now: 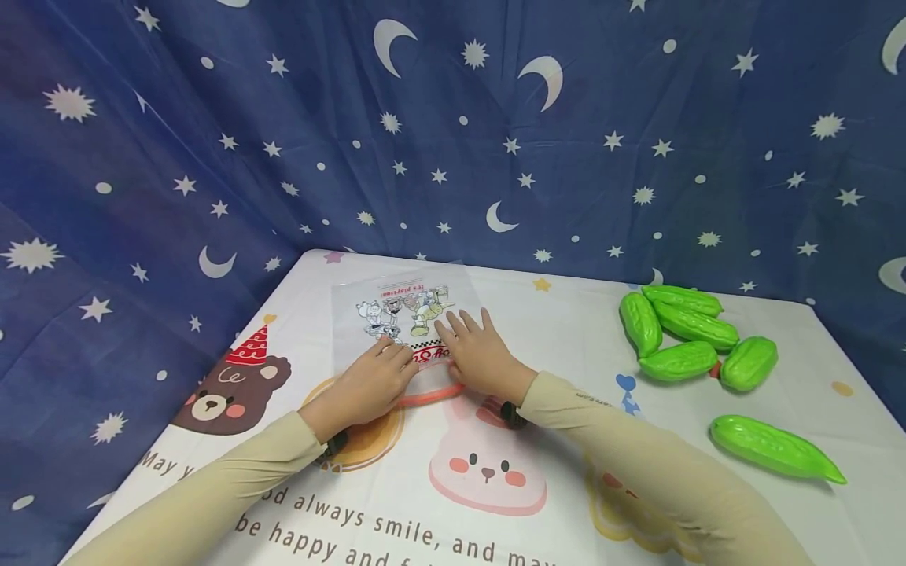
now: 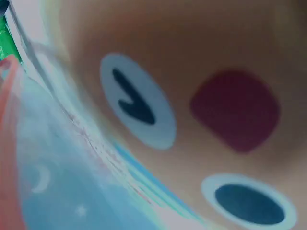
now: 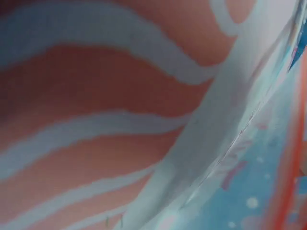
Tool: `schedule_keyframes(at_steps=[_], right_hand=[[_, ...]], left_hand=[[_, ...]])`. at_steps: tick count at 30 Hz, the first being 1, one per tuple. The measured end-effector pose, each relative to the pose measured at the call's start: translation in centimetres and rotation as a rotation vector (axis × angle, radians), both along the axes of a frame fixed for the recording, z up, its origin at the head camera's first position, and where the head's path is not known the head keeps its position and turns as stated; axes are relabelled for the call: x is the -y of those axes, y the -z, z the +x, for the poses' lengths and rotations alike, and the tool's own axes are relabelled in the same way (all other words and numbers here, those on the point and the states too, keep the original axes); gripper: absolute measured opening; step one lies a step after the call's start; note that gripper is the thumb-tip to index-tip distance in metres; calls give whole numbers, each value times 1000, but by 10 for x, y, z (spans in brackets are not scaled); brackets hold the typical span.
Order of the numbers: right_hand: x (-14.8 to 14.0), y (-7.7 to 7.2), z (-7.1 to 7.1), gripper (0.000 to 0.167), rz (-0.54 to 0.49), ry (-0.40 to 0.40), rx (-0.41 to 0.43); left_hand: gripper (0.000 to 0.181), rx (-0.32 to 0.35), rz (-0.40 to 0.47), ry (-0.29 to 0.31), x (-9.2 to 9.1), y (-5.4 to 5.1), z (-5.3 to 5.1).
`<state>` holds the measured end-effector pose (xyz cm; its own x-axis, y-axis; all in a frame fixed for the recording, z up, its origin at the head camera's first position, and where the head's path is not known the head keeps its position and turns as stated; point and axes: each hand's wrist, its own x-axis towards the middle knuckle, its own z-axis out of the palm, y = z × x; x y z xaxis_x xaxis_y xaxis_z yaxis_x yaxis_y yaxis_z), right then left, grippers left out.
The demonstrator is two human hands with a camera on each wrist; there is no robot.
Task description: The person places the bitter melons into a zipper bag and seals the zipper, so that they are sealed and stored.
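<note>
the clear bag (image 1: 350, 322) lies on the desk (image 1: 559, 338) under my left hand (image 1: 373, 381) and right hand (image 1: 484, 360), its red strip (image 1: 432, 396) running crosswise between them; right fingers (image 1: 470, 323) are released, left ones i cannot tell.

My long, smooth fabric sleeves (image 1: 205, 487) are beige, the right one marked with small dark lettering. I see cartoon figures, red lettering and black-and-white checks on the flat, clear plastic pouch (image 1: 396, 314); its blurred edge looks orange-red from my right wrist. The elongated, ridged toy vegetables (image 1: 697, 325) are bright green. The white fabric tablecloth (image 1: 566, 330) bears a brown bear and a pink-cheeked rabbit; the dark blue cloth backdrop (image 1: 425, 196), white moons and stars.
</note>
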<state>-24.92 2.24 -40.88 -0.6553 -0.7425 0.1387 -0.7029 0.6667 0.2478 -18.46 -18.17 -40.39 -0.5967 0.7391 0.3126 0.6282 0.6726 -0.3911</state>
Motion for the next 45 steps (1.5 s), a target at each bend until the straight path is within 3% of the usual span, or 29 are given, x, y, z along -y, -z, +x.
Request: schedule_keyframes(at_steps=[3, 7, 12, 21, 24, 26, 30, 33, 35, 38, 42, 45], right_hand=[[-2, -3, -4, 45, -114, -45, -76], [-6, -5, -12, 18, -252, -215, -245], [-15, -12, -20, 16, -314, -428, -377], [-35, -21, -33, 13, -349, -710, -384], [-38, -22, -36, 10, -368, -795, -387], [-39, -24, -37, 13, -384, -845, -399], [-40, -28, -38, 22, -397, -909, -425], [-41, -30, -40, 25, -377, -924, -438], [-41, -30, -42, 26, -354, -932, -441], [-42, -30, -47, 29, -317, -943, -438], [-42, -32, -54, 35, -305, -945, -454], [-44, -33, -58, 35, -319, -931, -458]], left_hand=[[13, -43, 68, 1, 0, -4, -1], [11, -51, 116, 1, 0, -13, -3], [21, 7, 38, 13, 2, -30, -1], [28, 116, -109, 165, -15, -55, 14], [30, 115, -124, 215, -25, -61, 20], [29, 86, -127, 287, -32, -63, 23], [21, -17, -135, 474, -42, -66, 26], [20, -66, -184, 551, -47, -66, 23], [27, -67, -238, 562, -50, -65, 19], [39, -16, -307, 552, -53, -62, 12], [35, 52, -324, 521, -61, -56, 8], [30, 51, -301, 484, -66, -52, 9]])
